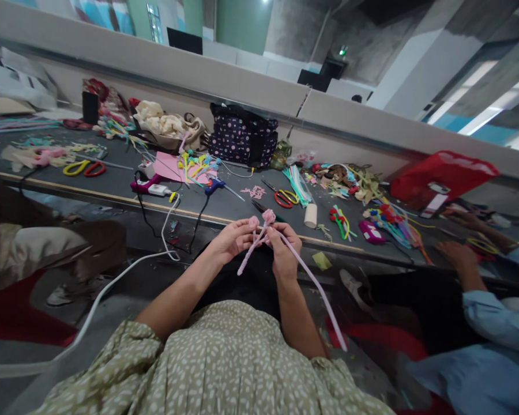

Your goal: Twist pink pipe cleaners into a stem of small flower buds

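Between my two hands is a pink pipe-cleaner flower (269,217), held above my lap in front of the table edge. It has two curled pink blooms on top and a twisted stem slanting down to the left. My left hand (231,241) pinches it near the smaller, left bloom. In the fingers of my right hand (285,249) is the crossing of the stems, just below the larger bloom. From there a long pink pipe cleaner (313,278) trails down to the right, its far end hanging loose. My fingers partly cover the joint.
On the dark table (237,210) lie pliers (259,206), red-and-yellow scissors (285,197), a blue glue gun (215,185) and pipe-cleaner bundles (298,183). A dotted bag (242,135) stands behind. A white cable (108,288) hangs left. A co-worker's hand (458,259) is at right.
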A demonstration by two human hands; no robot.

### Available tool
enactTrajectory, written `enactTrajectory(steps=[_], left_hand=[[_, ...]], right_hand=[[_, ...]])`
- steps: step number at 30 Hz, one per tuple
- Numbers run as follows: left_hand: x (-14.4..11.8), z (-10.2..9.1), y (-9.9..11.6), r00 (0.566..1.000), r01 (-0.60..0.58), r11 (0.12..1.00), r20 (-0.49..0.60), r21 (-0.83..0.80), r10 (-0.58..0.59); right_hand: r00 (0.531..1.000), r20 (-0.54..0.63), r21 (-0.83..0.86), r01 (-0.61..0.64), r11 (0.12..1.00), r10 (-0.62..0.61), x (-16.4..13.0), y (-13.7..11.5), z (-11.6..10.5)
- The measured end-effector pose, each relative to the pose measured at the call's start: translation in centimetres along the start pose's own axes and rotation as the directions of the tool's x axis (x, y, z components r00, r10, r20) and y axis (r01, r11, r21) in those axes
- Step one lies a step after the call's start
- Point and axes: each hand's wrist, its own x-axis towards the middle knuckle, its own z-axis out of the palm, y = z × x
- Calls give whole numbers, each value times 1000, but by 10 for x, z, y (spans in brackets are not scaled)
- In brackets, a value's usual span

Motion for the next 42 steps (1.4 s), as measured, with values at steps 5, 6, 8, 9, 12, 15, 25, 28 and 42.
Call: enactTrajectory(steps=[5, 6, 8, 9, 12, 15, 25, 28, 42], left_hand=[[-2, 6, -9, 990, 136, 991, 39, -19, -135], [-2, 8, -10, 992, 124, 992, 19, -1, -124], [-2, 11, -10, 996, 90, 995, -11, 30, -90], [-2, 12, -9, 997, 77, 996, -16, 38, -76], [-1, 13, -7, 998, 58, 998, -16, 33, -57], [-1, 13, -6, 999, 37, 999, -11, 36, -37], [-4, 17, -4, 998, 30, 999, -47, 15, -30], [-5, 18, -3, 999, 32, 999, -41, -7, -33], [-2, 13, -8, 999, 3, 998, 40, -70, 0]], right_hand=[[998, -6, -79, 63, 995, -63, -1, -1, -2], [997, -2, -83, 74, 994, -75, -2, -2, -3], [997, 16, -71, 81, 994, -80, -3, -5, -3], [997, 31, -58, 75, 996, -73, -3, -6, -4], [997, 67, -37, 52, 998, -50, -4, -8, -4], [995, 89, -43, 37, 998, -33, -5, -8, -4], [997, 73, -48, 15, 999, -12, -3, -9, -8], [997, 72, -85, 22, 996, -15, -4, -10, -8], [994, 106, -56, 34, 998, -28, -5, -10, -7]])
